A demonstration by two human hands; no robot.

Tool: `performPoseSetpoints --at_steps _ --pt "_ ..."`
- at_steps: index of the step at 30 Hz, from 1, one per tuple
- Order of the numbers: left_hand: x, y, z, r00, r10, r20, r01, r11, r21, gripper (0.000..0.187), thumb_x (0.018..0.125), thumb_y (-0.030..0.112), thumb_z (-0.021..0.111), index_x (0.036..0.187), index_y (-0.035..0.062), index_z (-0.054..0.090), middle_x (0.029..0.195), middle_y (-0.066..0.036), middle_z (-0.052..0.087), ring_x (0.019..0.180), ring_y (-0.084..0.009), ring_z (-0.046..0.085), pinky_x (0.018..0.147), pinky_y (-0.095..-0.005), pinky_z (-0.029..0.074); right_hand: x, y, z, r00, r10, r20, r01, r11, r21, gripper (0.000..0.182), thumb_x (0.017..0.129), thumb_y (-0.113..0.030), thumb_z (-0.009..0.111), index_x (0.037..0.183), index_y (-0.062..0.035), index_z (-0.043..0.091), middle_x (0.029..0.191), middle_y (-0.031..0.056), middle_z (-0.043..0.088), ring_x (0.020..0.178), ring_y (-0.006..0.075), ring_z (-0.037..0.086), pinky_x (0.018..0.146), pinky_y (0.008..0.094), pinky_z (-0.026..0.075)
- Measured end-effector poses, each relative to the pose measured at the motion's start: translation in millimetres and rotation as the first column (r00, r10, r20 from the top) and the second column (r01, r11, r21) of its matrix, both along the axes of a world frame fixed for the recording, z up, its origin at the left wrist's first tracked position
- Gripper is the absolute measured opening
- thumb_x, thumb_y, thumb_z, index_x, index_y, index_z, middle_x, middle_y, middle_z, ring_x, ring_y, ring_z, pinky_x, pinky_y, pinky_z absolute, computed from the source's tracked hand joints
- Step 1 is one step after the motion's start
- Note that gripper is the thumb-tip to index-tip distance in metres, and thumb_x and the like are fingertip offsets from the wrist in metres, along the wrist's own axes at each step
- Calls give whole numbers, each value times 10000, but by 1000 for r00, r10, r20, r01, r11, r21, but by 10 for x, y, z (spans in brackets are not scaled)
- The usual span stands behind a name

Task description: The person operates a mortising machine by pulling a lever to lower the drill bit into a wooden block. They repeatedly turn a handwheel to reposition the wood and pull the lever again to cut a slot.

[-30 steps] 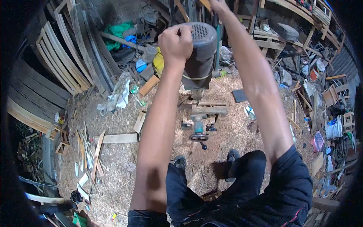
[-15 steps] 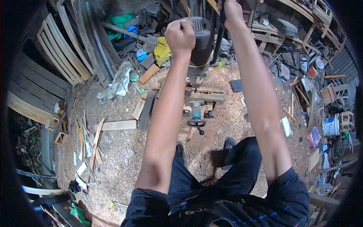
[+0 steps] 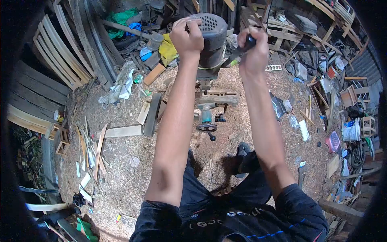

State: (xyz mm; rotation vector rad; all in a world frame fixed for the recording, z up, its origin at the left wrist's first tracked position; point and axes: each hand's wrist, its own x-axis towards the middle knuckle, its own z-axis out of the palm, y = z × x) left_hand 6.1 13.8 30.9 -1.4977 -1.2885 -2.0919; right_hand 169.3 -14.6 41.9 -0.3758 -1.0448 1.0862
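A black motor (image 3: 213, 40) with a perforated top cap crowns a standing woodworking machine. My left hand (image 3: 187, 38) has its curled fingers at the left upper edge of the motor housing; what lies under the fingertips is partly hidden. To the motor's right, my right hand (image 3: 254, 48) is wrapped round the black grip of a lever (image 3: 236, 55), which slants down toward the machine. Below the motor, a piece of wood (image 3: 219, 99) lies across the machine's table. Beneath it is a handwheel (image 3: 207, 128) with a black knob. The cutting tip is hard to make out.
Wood shavings cover the floor (image 3: 129, 157). Long boards (image 3: 60, 52) lean at the left, and offcuts (image 3: 98, 153) lie on the ground. A yellow cloth (image 3: 167, 50) is behind the machine. Small wooden frames (image 3: 350, 99) and a white bucket (image 3: 352, 131) stand at the right.
My right hand has come down and toward me with the lever, which was more upright before. My left hand stays at the motor housing. The view has shifted slightly.
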Motion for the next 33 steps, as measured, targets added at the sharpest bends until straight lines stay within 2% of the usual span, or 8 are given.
performPoseSetpoints --at_steps 7,11,19,25,26,27,30,33 --pt "-3 -2 -75 1000 -2 -25 4 997 82 282 793 153 497 690 20 723 746 -149 708 810 -319 682 805 -383 517 161 -522 -566 997 -28 75 14 983 182 370 855 -318 459 660 -6 496 691 87 481 685 182 433 666 323 323" --pt "-4 -7 -110 999 -28 -18 29 997 76 279 791 154 495 689 22 719 740 -150 704 806 -320 682 797 -381 518 179 -708 -749 998 -35 54 24 982 186 359 803 -338 454 659 -9 483 688 98 466 685 193 420 679 330 316" --pt "-20 -12 -153 999 -44 -13 45 994 96 280 791 158 499 665 34 716 719 -144 699 776 -318 682 767 -375 520 199 -941 -1037 992 -110 69 91 967 239 408 840 -415 490 669 -45 471 676 68 457 707 192 408 677 342 321" --pt "-27 32 -180 998 -66 -13 67 994 81 281 793 178 509 659 52 722 712 -134 700 775 -311 683 754 -371 521 179 -1027 -1219 988 -149 33 134 950 281 378 828 -389 495 680 -41 480 687 67 474 730 196 430 695 332 332" --pt "-17 0 -188 998 -57 -8 57 995 86 280 793 182 512 659 55 723 714 -133 701 775 -311 683 751 -371 522 184 -1036 -1224 989 -145 16 134 948 289 369 826 -380 494 682 -40 483 687 66 475 725 197 433 695 332 335" --pt "-24 17 -177 999 -46 6 46 997 64 281 792 185 512 659 58 724 715 -134 701 775 -311 683 751 -372 522 197 -970 -1147 978 -186 97 144 931 336 350 861 -342 477 680 -43 476 683 54 466 694 178 426 670 321 334" --pt "-73 109 -134 999 -32 12 32 999 17 300 801 202 503 685 57 738 741 -131 712 793 -297 686 765 -362 520 117 -764 -901 980 -165 110 130 953 273 332 894 -300 455 680 -46 472 681 45 465 675 152 420 639 301 333" --pt "-57 73 -89 1000 -24 13 24 1000 -7 351 819 232 479 736 41 762 787 -127 733 818 -268 693 796 -334 513 -9 -377 -480 970 -233 66 209 942 263 448 1020 -378 420 769 -23 527 729 33 494 672 112 423 617 272 335"
